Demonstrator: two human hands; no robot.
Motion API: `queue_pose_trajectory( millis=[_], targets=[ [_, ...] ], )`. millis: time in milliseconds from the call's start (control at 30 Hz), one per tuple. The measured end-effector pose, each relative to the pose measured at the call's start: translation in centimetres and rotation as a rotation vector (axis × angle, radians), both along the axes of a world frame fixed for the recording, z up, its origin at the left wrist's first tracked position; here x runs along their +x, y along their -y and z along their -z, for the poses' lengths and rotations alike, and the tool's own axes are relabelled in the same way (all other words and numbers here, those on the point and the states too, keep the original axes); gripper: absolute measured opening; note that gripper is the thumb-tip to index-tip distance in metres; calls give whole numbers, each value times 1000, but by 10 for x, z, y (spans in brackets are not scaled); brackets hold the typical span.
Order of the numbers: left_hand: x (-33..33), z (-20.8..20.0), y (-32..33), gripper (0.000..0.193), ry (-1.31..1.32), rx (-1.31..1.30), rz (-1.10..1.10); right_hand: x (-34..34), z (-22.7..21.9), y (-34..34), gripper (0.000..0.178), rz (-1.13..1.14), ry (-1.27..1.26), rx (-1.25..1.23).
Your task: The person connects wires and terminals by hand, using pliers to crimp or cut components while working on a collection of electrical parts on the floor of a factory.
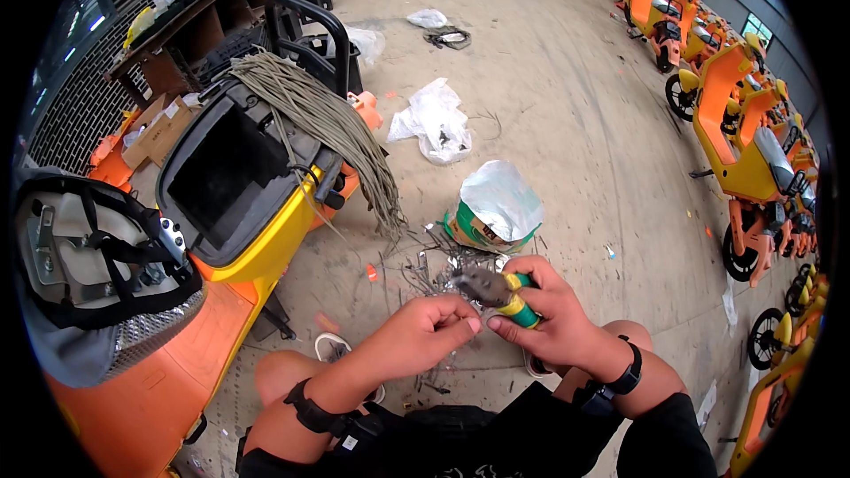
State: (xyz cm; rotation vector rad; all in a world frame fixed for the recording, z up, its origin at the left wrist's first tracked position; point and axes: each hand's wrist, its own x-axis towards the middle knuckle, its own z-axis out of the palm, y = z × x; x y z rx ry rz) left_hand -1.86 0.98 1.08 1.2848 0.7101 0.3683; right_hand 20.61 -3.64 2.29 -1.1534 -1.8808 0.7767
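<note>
My right hand [567, 312] is wrapped round a pair of pliers [485, 287] with green and yellow handles, the metal jaws pointing left. Close beside it my left hand [432, 332] is closed in a pinch, thumb against fingertips, near the pliers' handles. Whatever the pinch holds is too small or hidden to make out. Dark cut scraps [423, 273] and bits of metal lie on the floor beneath the hands. Just beyond stands a green bag [467, 228] with a pale, shiny top.
At left, an orange and yellow scooter [288, 243] carries a bundle of grey-green cords [310, 111] over its open black compartment. A grey bag [84, 345] holding metal parts sits on it. White plastic [436, 119] lies ahead. Parked scooters [739, 128] line the right.
</note>
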Motion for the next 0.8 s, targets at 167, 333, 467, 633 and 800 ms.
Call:
queue_pose_trajectory(
  millis=[167, 333, 467, 633, 800],
  targets=[
    [0, 12, 3, 22, 33, -32, -3, -3, 2, -2, 24, -30, 60, 40],
    [0, 18, 3, 26, 37, 13, 9, -3, 3, -1, 23, -52, 69, 74],
    [2, 11, 10, 24, -44, 74, 68, -2, 7, 2, 25, -61, 70, 34],
    [5, 0, 19, 21, -18, 36, 14, -3, 1, 4, 23, -48, -16, -52],
    [-4, -24, 15, 17, -117, -31, -61, 4, -2, -1, 20, 17, -70, -78]
  ],
)
